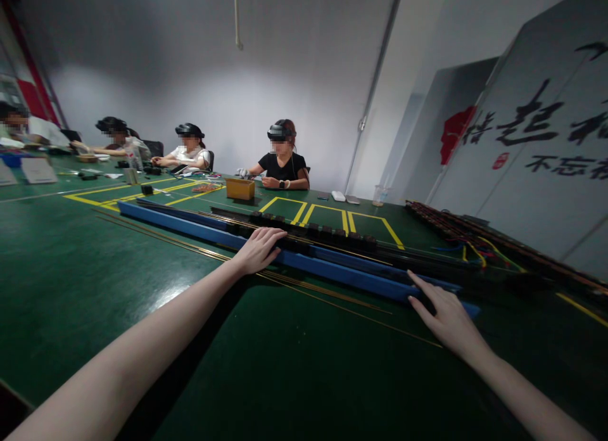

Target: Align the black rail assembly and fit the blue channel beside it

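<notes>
A long blue trough (327, 275) lies slantwise across the table before me, with thin brass-coloured rods (354, 248) along its inside. My left hand (259, 248) rests flat over the middle of the trough, fingers stretched across its near wall. At the right end, my right hand (441, 314) touches or hovers just over the near wall, thumb and forefinger apart; I cannot tell whether there is contact. More loose thin rods (190, 243) lie on the table along the trough's near side, passing by my left wrist.
Behind the trough runs a black strip with blocks (327, 230). Cable bundles (475, 244) lie at the right. A yellow-brown box (240, 188) stands on the green table (304, 377), near yellow tape outlines (327, 208). Several people with headsets sit along the far side.
</notes>
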The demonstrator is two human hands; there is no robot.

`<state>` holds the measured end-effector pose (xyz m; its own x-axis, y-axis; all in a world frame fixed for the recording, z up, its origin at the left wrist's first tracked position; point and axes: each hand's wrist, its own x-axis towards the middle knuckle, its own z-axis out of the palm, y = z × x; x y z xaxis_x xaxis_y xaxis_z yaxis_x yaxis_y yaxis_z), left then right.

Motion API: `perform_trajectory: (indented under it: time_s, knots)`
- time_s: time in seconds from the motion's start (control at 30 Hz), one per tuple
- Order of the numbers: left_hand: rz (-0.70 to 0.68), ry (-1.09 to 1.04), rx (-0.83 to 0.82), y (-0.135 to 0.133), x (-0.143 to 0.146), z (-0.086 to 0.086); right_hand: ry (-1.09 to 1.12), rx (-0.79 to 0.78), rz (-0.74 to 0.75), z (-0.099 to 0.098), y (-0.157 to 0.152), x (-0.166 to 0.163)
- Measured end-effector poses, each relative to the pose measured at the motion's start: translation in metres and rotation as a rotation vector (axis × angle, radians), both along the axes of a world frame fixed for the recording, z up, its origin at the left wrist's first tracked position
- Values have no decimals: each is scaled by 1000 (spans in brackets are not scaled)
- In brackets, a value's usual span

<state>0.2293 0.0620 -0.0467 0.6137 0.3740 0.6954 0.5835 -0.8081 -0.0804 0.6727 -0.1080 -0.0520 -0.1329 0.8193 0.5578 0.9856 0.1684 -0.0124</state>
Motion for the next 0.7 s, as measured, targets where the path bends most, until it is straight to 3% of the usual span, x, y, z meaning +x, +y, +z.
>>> perform_trajectory:
  time_s: [0.17, 0.43, 0.7]
  knots:
    - [23, -21, 2, 0, 1, 0, -6, -11, -19, -2, 0, 2]
    - [178, -141, 49, 4, -7, 0, -13, -1, -1, -3, 2, 2]
    - [175, -181, 32, 6, -9, -1, -23, -22, 7, -4, 2, 4]
